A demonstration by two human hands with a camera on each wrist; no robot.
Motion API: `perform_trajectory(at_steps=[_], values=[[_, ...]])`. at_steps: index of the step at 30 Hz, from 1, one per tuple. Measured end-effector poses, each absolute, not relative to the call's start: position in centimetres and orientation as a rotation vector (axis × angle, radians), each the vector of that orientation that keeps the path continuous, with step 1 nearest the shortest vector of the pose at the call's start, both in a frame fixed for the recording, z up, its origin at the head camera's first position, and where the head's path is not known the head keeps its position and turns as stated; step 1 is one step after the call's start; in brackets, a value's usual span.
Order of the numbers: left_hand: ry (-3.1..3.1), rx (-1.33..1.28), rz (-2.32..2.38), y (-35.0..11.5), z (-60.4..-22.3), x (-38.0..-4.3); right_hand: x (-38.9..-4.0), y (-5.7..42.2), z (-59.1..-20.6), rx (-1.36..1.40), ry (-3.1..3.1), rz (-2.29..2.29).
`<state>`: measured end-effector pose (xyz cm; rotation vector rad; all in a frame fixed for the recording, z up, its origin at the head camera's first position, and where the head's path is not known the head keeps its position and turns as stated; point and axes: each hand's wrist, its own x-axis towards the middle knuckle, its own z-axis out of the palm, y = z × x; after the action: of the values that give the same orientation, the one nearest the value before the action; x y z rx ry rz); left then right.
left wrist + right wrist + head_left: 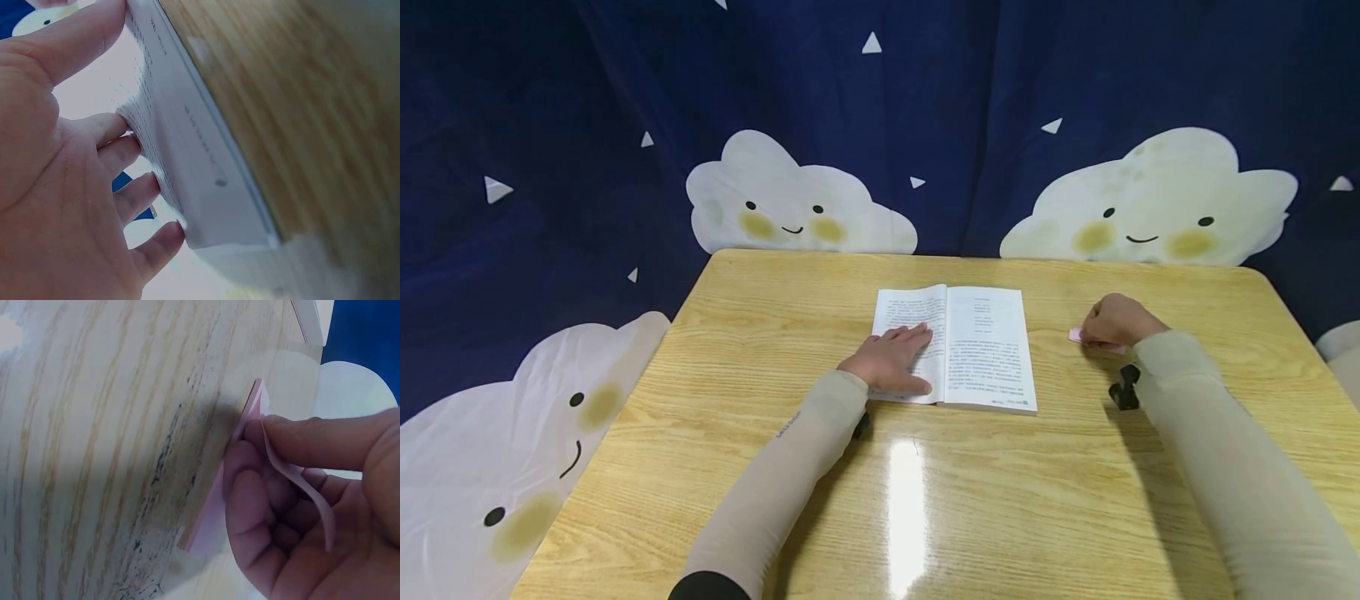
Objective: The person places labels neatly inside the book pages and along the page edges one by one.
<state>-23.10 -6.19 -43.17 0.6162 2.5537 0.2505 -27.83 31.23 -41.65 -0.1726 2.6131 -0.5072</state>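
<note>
An open book [988,350] with printed pages lies on the table. My left hand [891,358] rests on its left page with the fingers spread; in the left wrist view the fingertips [164,240] meet the page. To the right of the book, my right hand [1112,321] is at a small pink sticky note pad [1075,334]. The right wrist view has the thumb and curled fingers pinching a pink sheet [306,487], whose free end curves up from the pad [206,525]. Part of the pad is hidden under the fingers.
The light wooden table [737,333] reaches back to a dark blue curtain [955,100] printed with white clouds and triangles. A bright reflection lies on the tabletop in front of the book. Dark wrist mounts [1124,387] sit below the wrists.
</note>
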Motion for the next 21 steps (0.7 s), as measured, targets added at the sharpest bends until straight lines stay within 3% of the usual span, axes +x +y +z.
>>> perform_trajectory(at_steps=[21], values=[[2.558, 0.62, 0.251, -6.2, -42.92, -22.78, -27.39, 31.3, -41.85, -0.174, 2.603, -0.579]])
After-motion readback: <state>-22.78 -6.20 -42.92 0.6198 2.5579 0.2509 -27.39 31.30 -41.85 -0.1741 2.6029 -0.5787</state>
